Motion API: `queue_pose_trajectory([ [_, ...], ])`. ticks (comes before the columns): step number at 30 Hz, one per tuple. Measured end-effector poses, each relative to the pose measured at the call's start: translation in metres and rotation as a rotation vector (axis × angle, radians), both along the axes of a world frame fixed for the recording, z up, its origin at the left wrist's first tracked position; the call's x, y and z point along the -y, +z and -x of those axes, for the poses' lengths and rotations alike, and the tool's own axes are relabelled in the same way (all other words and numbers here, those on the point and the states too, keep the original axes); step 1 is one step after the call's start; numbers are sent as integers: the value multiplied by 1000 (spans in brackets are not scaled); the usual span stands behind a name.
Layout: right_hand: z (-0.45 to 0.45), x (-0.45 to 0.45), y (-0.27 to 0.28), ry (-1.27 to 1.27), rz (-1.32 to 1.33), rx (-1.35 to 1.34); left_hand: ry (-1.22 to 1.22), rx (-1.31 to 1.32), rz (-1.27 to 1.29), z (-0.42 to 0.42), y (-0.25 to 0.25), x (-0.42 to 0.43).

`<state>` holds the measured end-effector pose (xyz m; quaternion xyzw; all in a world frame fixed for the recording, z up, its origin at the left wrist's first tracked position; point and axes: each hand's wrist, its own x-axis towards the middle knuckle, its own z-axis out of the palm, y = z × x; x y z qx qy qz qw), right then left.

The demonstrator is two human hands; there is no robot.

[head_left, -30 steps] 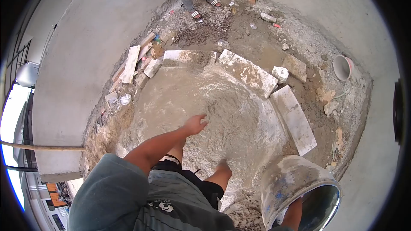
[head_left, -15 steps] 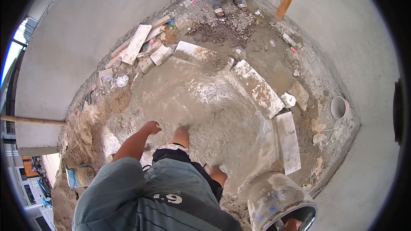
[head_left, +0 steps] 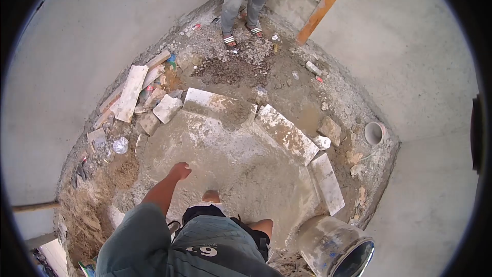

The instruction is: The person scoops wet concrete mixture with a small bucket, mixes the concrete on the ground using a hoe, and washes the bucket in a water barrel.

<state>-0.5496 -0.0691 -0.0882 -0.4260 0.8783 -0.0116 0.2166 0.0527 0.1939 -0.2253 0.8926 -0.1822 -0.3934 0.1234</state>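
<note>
My left hand (head_left: 180, 170) hangs over the pool of wet grey cement (head_left: 241, 174), holding nothing, its fingers loosely curled with a small gap at the tips. My right hand is out of view. Beside my leg at the lower right, a cement-smeared bucket (head_left: 323, 246) lies tilted, its dark mouth facing me. My bare legs (head_left: 261, 227) stand in the mix. White-streaked slabs (head_left: 287, 132) edge the pool on its far and right sides.
Another person in grey trousers (head_left: 238, 0) stands on gravel at the back. Boards (head_left: 129, 95) and broken blocks (head_left: 167, 109) lie at left. A wooden post (head_left: 325, 7) leans at the back right, and a small pail (head_left: 374, 133) sits by the right wall.
My view has tilted up and shifted right, showing more of the other person. My right hand, earlier at the bucket's mouth, has gone out of sight. The left hand stays over the cement.
</note>
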Motion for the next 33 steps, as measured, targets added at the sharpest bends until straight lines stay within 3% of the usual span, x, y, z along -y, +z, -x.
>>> queue_pose_trajectory([
  [4,-45,-39,-13,-25,5,89,154,5,160,-36,9,34],
  [9,-71,-64,-25,-100,14,155,16,-58,161,-23,-8,41],
  [11,-81,-69,-28,-140,19,188,-216,-1,145,-17,-36,33],
  [16,-74,-102,-43,-287,29,251,-820,-34,-100,-24,-15,48],
  [18,-64,-121,-49,-367,42,274,-725,-29,-124,-30,-12,60],
  [23,-32,-187,-67,-581,71,326,-761,76,31,-14,7,90],
  [26,-16,-232,-85,-710,86,356,-869,84,70,26,47,115],
  [30,3,-291,-110,-869,100,376,-778,-33,291,91,62,116],
  [33,4,-321,-123,-962,93,393,-896,-92,292,133,67,100],
])
